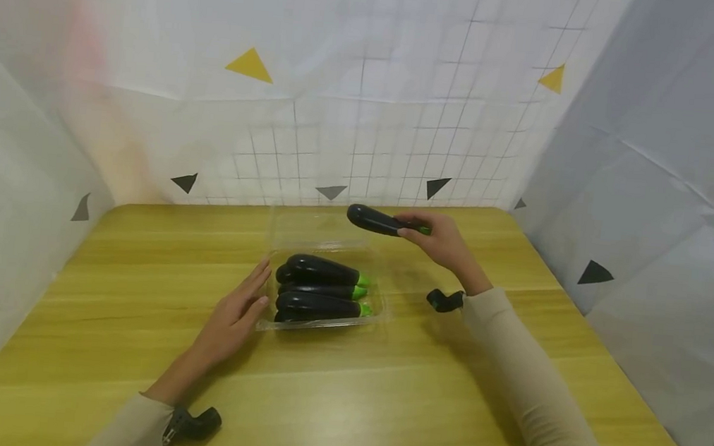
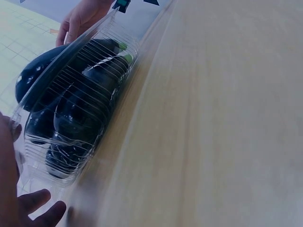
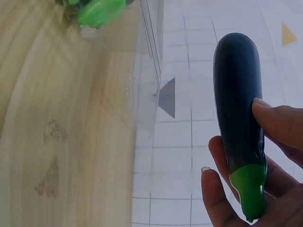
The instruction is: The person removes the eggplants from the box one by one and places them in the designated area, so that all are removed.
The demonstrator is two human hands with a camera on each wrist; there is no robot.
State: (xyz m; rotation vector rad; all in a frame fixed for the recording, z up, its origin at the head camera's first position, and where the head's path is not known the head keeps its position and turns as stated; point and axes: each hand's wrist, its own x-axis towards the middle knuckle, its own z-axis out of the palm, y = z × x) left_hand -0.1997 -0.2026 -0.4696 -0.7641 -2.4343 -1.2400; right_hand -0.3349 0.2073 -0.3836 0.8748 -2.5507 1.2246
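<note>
My right hand [image 1: 435, 237] grips a dark purple eggplant [image 3: 238, 99] near its green stem end, above the table and behind the right side of a clear plastic box. The fingers and thumb wrap the lower half in the right wrist view. Several more eggplants [image 1: 321, 305] lie side by side in the clear plastic box [image 1: 322, 327], their green stems toward the right. My left hand [image 1: 230, 322] rests at the left side of the box, fingers extended along its wall. Ribbed box walls show in the left wrist view, with eggplants pressed close inside.
The box's clear lid [image 1: 312, 225] stands folded back behind it. The wooden table [image 1: 341, 406] runs back to white sheeting [image 1: 189, 31] with grid lines and yellow and dark triangles. Sheeting also hangs at both sides.
</note>
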